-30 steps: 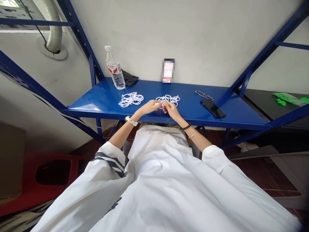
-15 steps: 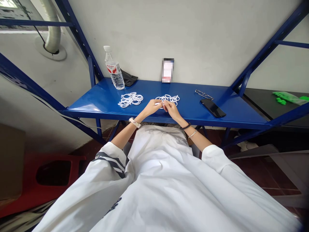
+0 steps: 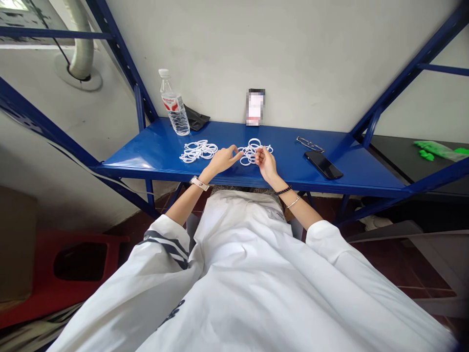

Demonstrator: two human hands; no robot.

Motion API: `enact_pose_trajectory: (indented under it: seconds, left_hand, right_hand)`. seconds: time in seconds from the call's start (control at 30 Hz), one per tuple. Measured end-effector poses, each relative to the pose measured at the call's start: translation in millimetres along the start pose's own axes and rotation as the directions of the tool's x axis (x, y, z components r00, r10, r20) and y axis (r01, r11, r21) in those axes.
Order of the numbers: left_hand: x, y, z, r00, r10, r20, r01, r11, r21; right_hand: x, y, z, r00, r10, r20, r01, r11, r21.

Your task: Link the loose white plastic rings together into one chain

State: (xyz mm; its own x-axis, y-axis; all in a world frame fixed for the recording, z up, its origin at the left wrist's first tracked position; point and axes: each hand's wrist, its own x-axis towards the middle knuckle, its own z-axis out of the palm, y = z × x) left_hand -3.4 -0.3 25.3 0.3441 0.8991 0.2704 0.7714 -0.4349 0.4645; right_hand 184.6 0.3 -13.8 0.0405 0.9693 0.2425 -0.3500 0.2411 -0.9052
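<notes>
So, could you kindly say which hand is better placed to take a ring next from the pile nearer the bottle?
The left hand, I think: it is nearer that pile, though pointing away from it; the right hand is farther off, beside the other rings.

Softly lit at centre, brightest at the window (image 3: pixel 12 5) toward ten o'clock. Glossy with glare on the blue tabletop (image 3: pixel 135 152) at nine, dim over the red stool (image 3: pixel 42 278) at eight. Stretched toward the edges, blurred at four.
</notes>
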Motion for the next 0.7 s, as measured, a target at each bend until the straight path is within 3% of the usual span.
enact_pose_trajectory:
  seconds: [0.13, 0.27, 0.57, 0.7]
  left_hand:
    - [1.9, -16.6, -4.4, 0.99, -0.099, -0.102, 0.126, 0.943, 0.307]
    - [1.9, -33.6, -2.0, 0.973, -0.144, -0.18, 0.208, 0.888, 0.41]
    - [5.4, -49.9, 5.4, 0.956, -0.191, -0.224, 0.265, 0.888, 0.377]
    - [11.3, -49.6, -1.7, 0.969, -0.178, -0.173, 0.21, 0.959, 0.191]
  right_hand:
    - [-1.5, -3.6, 1.3, 0.998, 0.064, 0.013, -0.065, 0.997, 0.047]
    - [-4.7, -4.8, 4.2, 0.997, 0.066, 0.033, -0.066, 0.998, -0.007]
    - [-4.4, -4.0, 3.9, 0.995, 0.068, 0.074, -0.063, 0.996, -0.068]
    - [-5.0, -3.9, 4.2, 0.994, 0.052, 0.091, -0.046, 0.997, -0.062]
